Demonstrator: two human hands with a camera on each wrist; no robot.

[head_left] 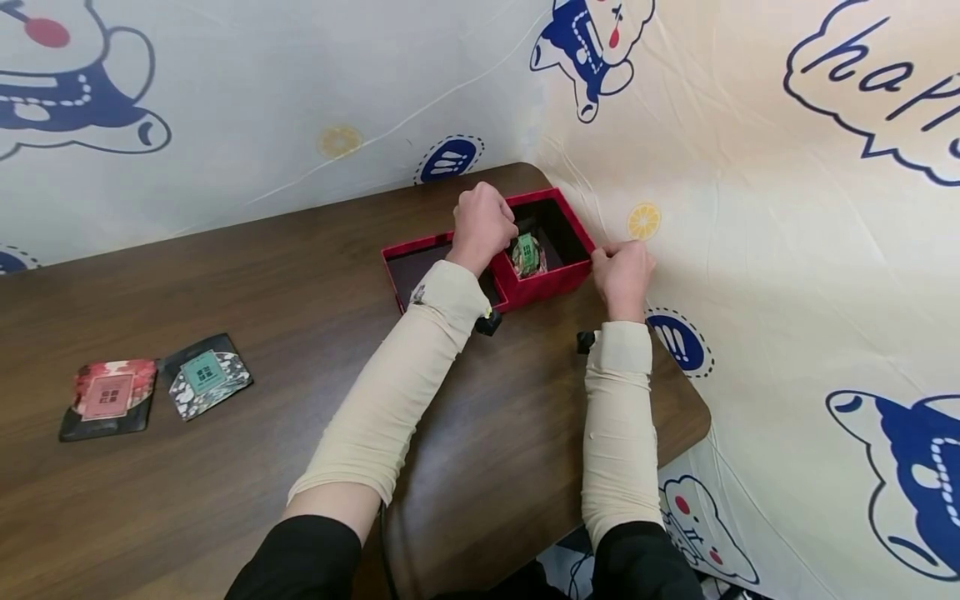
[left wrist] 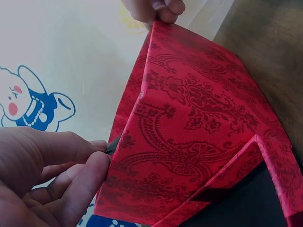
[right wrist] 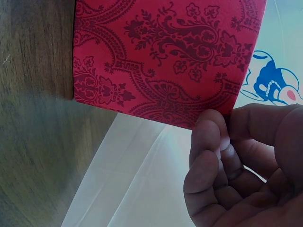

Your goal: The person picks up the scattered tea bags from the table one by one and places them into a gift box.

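Note:
A red patterned box point(head_left: 546, 287) stands at the far right of the table, its hinged lid point(head_left: 417, 247) lying open to the left. Inside it is a packet point(head_left: 527, 255) with a green label. My left hand point(head_left: 483, 223) is over the box's left wall. In the left wrist view, its thumb and fingers pinch a dark edge point(left wrist: 112, 146) of something at the box rim; the rest is hidden behind the wall. My right hand point(head_left: 625, 273) pinches the near right corner of the box between thumb and fingers, as the right wrist view shows.
On the left of the wooden table point(head_left: 315, 308) lie two packets: a black one with a red label point(head_left: 110, 397) and a black one with a green label point(head_left: 204, 372). A patterned curtain point(head_left: 315, 83) hangs along the back and right edges.

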